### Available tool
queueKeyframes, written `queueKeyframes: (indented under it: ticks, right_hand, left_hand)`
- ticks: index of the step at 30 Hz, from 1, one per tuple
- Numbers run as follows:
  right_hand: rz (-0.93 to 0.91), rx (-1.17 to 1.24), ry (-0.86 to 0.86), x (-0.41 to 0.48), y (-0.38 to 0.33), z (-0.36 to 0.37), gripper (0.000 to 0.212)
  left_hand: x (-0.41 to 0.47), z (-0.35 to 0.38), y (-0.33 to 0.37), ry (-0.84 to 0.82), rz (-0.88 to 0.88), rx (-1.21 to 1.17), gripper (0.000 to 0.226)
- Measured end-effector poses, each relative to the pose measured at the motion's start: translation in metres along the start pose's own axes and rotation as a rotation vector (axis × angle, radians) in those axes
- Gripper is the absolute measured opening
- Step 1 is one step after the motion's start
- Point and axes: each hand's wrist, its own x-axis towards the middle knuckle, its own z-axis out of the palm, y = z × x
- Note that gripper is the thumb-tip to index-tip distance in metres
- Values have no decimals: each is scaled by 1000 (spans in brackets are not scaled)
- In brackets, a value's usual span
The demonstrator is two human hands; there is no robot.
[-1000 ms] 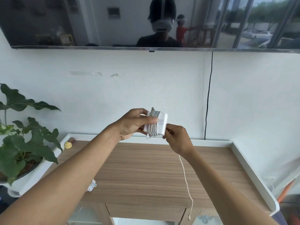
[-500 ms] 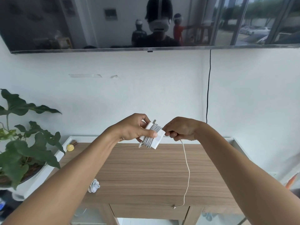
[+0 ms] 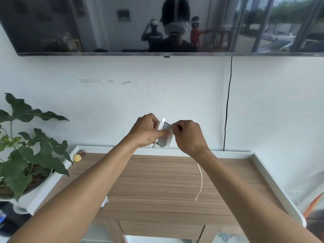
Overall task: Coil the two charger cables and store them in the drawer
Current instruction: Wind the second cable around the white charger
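My left hand (image 3: 147,132) grips a white charger brick (image 3: 164,137) held up in front of the wall, with several turns of grey-white cable wound around it. My right hand (image 3: 188,137) pinches the same cable right beside the brick. The loose cable tail (image 3: 200,181) hangs from under my right wrist, its end dangling just above the wooden desk top (image 3: 157,186). A second small white coiled cable (image 3: 104,201) lies on the desk beside my left forearm, partly hidden by it. The drawer front (image 3: 161,229) sits shut under the desk's near edge.
A potted plant (image 3: 26,155) stands left of the desk. A small yellow object (image 3: 77,157) rests in the desk's back left corner. White raised rims border the desk. A black cord (image 3: 228,102) runs down the wall from the TV (image 3: 157,25).
My right hand carried the cable up and over the brick, adding a turn. The hanging tail grew shorter and its end rose from below the desk edge to above the desk top.
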Motion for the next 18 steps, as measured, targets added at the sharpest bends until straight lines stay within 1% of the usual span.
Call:
queueKeyframes:
  ticks: [3,5,6,9,12,15,18]
  right_hand:
    - [-170,56,152,-10,0,6,24]
    - [-268,76,200,-18,1,12,19]
    - [-306,72,202,-22,3,16,19]
    - [-351,81,216,-30,11,23,23]
    - [-372,72,270,-29,17,21,26]
    - [-398,11,306,-30,16,22,24]
    - [-436,-89,307,-32,15,23,22]
  left_hand:
    - [1,3,2,55,-63,-238,36]
    - [3,1,6,75,-130,-403,27]
    - [4,-2,7,67,-148,-453,25]
    - [5,-10,8,-5,-158,-488,25]
    - [3,-13,6,-54,-178,-533,33]
    - [2,-14,6,-51,-171,-561,31]
    - [0,-13,7,-39,-166,-567,29]
